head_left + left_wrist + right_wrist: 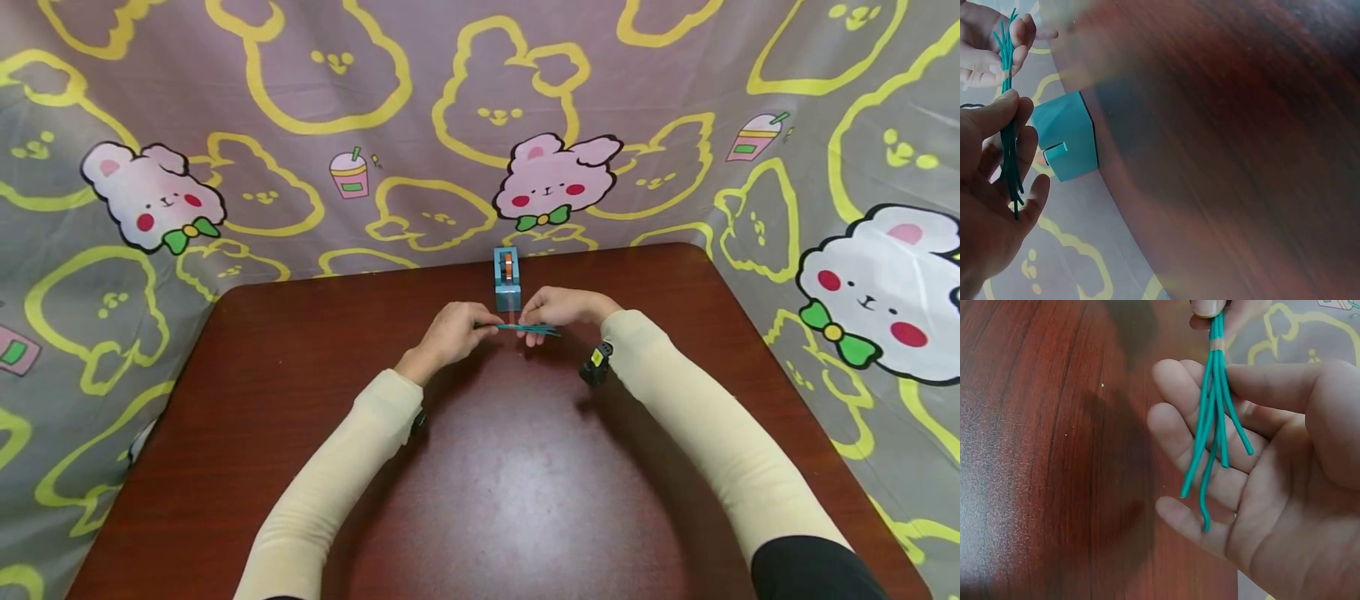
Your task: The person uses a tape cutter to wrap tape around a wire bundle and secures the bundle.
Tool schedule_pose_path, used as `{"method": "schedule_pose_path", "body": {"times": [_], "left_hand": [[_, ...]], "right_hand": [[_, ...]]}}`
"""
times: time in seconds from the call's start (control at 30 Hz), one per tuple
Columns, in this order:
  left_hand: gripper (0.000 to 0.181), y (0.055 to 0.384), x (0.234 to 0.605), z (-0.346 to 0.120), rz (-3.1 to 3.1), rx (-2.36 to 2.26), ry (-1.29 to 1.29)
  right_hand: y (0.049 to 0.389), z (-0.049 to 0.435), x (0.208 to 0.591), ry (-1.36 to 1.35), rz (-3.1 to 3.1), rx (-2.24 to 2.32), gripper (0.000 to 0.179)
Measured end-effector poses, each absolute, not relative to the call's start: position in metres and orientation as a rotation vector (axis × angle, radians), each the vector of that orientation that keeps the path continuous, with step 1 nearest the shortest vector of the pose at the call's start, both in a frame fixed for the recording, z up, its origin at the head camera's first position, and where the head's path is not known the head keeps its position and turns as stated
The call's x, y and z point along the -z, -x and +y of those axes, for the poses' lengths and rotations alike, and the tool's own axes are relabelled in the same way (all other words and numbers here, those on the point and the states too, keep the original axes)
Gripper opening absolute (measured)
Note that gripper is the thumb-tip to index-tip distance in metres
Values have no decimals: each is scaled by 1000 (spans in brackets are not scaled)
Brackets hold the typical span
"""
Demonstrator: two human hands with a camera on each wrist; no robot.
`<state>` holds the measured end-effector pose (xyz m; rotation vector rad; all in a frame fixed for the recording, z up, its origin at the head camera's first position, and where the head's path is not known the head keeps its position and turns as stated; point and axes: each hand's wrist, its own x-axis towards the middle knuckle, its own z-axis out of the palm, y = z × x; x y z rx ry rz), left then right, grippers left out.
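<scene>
Right wrist view, splayed green strands [1220,419], narrow band [1217,344]

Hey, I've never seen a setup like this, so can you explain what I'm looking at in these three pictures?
There's no robot here: these are a person's two bare hands, with pale sleeves on the arms. The widest picture comes from a camera on the head, looking forward and down. The other two come from cameras worn on each wrist, showing that hand's work up close.

On the reddish-brown table stands a blue tape dispenser, with a patterned cloth behind. The left hand pinches a bundle of green strands, which has a tan band around it. The right hand is at the bundle's loose ends, several fingers behind them; whether it grips anything is hard to tell.
</scene>
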<state>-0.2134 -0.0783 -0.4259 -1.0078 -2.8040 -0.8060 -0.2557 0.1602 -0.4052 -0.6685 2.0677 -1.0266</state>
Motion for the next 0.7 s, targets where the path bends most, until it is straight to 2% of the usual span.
{"method": "schedule_pose_path", "body": {"times": [0.43, 0.7], "left_hand": [[16, 216, 426, -76, -2891, 829, 915], [20, 226, 425, -75, -2927, 1132, 843]], "right_hand": [[253, 160, 403, 760, 2198, 999, 22], [241, 159, 401, 888, 2482, 870, 13]]}}
